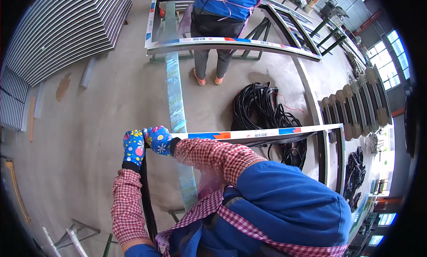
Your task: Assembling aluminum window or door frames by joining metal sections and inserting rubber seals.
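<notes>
**Two gloved hands at the corner of a window frame, workshop floor**

Centre-left of the frame: both hands in blue flowered gloves meet at the near-left corner of a white window frame (267, 133). Left hand (134, 146) is closed round a black rubber strip (147, 199) that hangs down toward the lower edge, alongside the frame's left side. Right hand (159, 140) sits just beside it, fingers curled onto the same corner, touching the strip's top end. Hands are together, nearly touching. Red-checked sleeves, blue apron over them.

Frame's top bar runs right w/ blue and orange tape patches; it rests on a metal stand, lower centre.

Room: bare grey concrete floor (89, 123), a few rust-coloured stains at left. Upper left, big stack of ribbed grey sheets (58, 30). Centre-right on the floor, a heap of black strip coils (262, 114). Top centre, a second person (222, 25) in blue stands at another frame (231, 42) on trestles. Right side: more frames, rolls on a rack, windows w/ daylight beyond.
</notes>
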Demonstrator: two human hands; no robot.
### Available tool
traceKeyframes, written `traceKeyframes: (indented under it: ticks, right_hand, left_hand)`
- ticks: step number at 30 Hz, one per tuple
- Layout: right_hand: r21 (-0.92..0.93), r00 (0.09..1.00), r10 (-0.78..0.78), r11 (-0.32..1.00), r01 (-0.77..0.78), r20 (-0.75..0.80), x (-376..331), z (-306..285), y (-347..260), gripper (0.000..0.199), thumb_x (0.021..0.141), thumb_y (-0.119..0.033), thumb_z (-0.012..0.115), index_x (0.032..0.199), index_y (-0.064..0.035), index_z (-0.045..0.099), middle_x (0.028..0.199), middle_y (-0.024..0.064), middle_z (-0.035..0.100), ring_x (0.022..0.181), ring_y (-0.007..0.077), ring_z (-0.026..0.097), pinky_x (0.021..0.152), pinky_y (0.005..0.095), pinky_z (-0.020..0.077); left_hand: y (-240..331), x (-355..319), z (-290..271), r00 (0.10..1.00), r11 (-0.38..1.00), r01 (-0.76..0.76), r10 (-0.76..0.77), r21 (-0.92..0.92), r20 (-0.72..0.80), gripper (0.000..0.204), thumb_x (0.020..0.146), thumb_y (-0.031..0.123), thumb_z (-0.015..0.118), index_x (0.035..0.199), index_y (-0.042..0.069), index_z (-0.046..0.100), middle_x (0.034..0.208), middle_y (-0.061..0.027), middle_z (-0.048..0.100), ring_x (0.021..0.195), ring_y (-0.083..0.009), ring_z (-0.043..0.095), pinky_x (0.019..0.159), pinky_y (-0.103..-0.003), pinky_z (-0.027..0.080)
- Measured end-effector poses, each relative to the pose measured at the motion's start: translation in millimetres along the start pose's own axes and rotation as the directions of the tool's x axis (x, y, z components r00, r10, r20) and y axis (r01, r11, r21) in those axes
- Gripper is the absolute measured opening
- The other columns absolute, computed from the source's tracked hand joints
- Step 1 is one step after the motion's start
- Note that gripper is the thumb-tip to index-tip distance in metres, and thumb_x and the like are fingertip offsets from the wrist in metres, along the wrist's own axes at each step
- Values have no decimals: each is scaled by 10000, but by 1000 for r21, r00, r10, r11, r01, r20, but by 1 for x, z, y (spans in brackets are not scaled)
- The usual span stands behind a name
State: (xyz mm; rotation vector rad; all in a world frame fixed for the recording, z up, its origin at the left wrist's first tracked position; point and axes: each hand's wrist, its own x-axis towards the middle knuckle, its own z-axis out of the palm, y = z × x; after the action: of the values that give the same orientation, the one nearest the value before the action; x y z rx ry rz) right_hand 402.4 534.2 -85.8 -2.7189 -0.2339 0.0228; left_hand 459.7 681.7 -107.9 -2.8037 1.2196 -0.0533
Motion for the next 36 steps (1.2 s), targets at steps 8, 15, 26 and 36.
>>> traceKeyframes:
  ticks: [8,15,26,36]
  right_hand:
    - [101,988,-152,983,151,1,4,-5,3,317,789,-267,646,1002,-55,546,870,152,628,801,339,644,679,441,521]
    - [-19,981,-177,984,179,83,13,-1,-13,281,837,-235,579,1019,-29,524,863,162,627,790,320,656,637,426,523]
    - [-137,921,-290,933,332,258,39,-5,-27,423,881,-205,523,1280,-75,469,1094,205,576,918,321,639,666,432,536]
    - [-280,869,-426,828,486,252,50,33,4,227,883,-207,478,1053,-97,579,861,131,629,716,288,649,503,425,482]
  left_hand:
    - [17,-38,-11,869,976,134,-200,-174,-453,514,795,113,650,1285,52,505,1174,-158,600,1148,-301,539,1000,-385,412]
    - [34,-48,-38,690,490,664,-692,-565,212,522,913,350,576,1341,80,445,1091,-214,641,953,-365,640,776,-422,522]
    - [46,-42,-27,708,706,601,-688,-375,-161,347,886,274,568,1170,84,510,865,-112,625,799,-303,643,683,-395,525]
    - [44,-46,-44,635,656,282,-675,-700,-377,277,892,193,537,1139,107,628,1012,-126,660,963,-318,624,821,-403,502]
